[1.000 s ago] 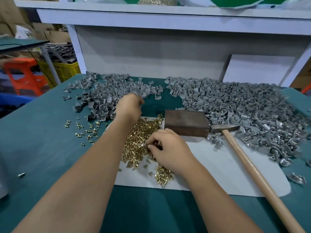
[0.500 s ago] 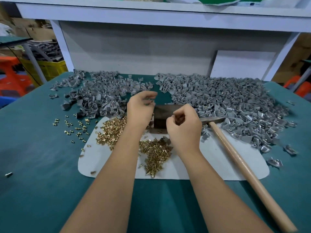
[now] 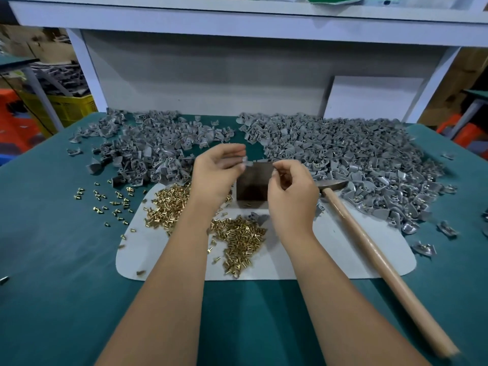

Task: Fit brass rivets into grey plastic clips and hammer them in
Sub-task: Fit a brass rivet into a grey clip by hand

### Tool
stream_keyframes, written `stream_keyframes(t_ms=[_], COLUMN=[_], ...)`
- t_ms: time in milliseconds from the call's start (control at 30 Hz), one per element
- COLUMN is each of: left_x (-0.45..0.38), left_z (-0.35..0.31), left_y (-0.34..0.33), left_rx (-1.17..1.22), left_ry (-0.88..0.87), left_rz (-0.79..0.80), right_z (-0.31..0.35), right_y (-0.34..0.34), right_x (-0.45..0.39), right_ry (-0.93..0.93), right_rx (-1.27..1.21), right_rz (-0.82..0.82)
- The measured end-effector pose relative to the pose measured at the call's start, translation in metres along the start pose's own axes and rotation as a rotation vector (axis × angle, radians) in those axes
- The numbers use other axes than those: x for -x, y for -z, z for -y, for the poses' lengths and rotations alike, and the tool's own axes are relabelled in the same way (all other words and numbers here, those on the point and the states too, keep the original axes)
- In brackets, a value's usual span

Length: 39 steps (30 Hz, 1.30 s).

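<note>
Hands meet above the dark metal block at the middle of the green bench. Seen from the head camera, the left hand has its grip pinched on a small grey plastic clip at the fingertips. The right hand is curled, thumb to fingers; whether a rivet sits in that grip I cannot tell. Brass rivets lie heaped on the white mat beneath both wrists. Grey clips are piled behind the block on either side. A wooden-handled hammer lies on the mat's right side, untouched.
</note>
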<state>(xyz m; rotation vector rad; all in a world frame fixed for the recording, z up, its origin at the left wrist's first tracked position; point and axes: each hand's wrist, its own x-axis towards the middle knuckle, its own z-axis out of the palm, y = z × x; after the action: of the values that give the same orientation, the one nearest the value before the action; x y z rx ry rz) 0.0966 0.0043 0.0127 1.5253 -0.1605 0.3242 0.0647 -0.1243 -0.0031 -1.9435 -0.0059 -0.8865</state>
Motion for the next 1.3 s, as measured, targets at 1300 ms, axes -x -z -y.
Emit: stream_keyframes(t_ms=[1300], left_x=[0.007], left_z=[0.018], left_y=[-0.028], left_rx=[-0.626], left_ry=[-0.093], left_rz=[0.012], right_z=[-0.007], right_y=[0.008], right_x=[-0.020], right_ry=[-0.140], right_rx=[0.110], right_rz=[0.189])
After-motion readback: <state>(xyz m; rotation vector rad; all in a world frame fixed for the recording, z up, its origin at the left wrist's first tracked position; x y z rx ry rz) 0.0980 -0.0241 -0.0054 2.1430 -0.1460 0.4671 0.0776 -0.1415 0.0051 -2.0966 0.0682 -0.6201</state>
